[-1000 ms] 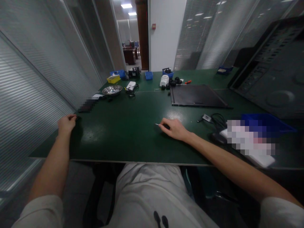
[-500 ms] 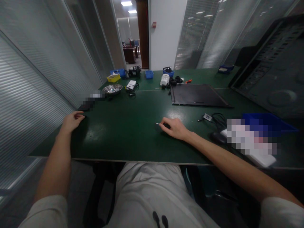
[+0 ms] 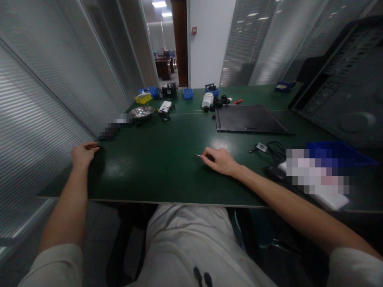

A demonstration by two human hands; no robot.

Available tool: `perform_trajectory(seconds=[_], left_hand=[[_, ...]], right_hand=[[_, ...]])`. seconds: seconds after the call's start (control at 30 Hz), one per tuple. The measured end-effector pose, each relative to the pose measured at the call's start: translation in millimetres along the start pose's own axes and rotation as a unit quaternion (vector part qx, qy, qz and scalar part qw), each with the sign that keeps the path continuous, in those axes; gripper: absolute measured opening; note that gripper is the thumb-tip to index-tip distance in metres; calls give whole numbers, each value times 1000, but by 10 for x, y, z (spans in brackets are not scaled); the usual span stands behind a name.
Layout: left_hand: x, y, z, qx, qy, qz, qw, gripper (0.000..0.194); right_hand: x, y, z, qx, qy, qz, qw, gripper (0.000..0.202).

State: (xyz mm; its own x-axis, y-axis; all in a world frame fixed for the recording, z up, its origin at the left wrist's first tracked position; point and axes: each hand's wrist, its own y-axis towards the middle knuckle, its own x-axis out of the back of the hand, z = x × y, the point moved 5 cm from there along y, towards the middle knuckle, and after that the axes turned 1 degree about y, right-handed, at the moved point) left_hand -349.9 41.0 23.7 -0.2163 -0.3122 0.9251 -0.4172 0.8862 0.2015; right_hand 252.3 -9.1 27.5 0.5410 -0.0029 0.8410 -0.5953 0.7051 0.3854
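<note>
At the left end of the green table [image 3: 161, 171], my left hand [image 3: 83, 154] is closed in a pinch. Something small and dark shows by its fingertips, too small to name. My right hand [image 3: 220, 160] rests on the table right of the middle, its fingers closed around a slim silver-tipped tool [image 3: 198, 155]. Only the thin tip sticks out to the left; the fingers hide the rest. A pixelated dark object [image 3: 111, 130] lies just beyond my left hand.
A metal bowl [image 3: 142, 112], white adapter [image 3: 165, 107] and yellow bin [image 3: 143, 98] stand at the back left. A flat black panel [image 3: 253, 119] lies back right. To the right are a cable [image 3: 277, 149], black mouse [image 3: 273, 173], blue tray [image 3: 341, 152] and large computer case [image 3: 350, 87].
My left hand has shifted slightly left and toward me, still pinched. My right hand and the slim tool have stayed in place.
</note>
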Motion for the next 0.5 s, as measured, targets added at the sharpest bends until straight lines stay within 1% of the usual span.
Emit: perform_trajectory(seconds=[0.07,0.13,0.3,0.4,0.5], left_hand=[[8,-5,43,34,-13,-21,999,40],[2,-3,71,52,-21,-32,998,39],[-22,11,86,51,-18,-27,998,36],[0,-2,93,47,-5,-35,998,35],[45,-40,81,47,46,-50,997,36]], right_hand=[[4,0,4,1,1,-2,1000,26],[7,-1,6,1,4,-4,1000,26],[8,-5,5,1,1,-3,1000,26],[7,-6,2,-1,-4,-1,1000,26],[4,-4,0,0,-5,-2,1000,25]])
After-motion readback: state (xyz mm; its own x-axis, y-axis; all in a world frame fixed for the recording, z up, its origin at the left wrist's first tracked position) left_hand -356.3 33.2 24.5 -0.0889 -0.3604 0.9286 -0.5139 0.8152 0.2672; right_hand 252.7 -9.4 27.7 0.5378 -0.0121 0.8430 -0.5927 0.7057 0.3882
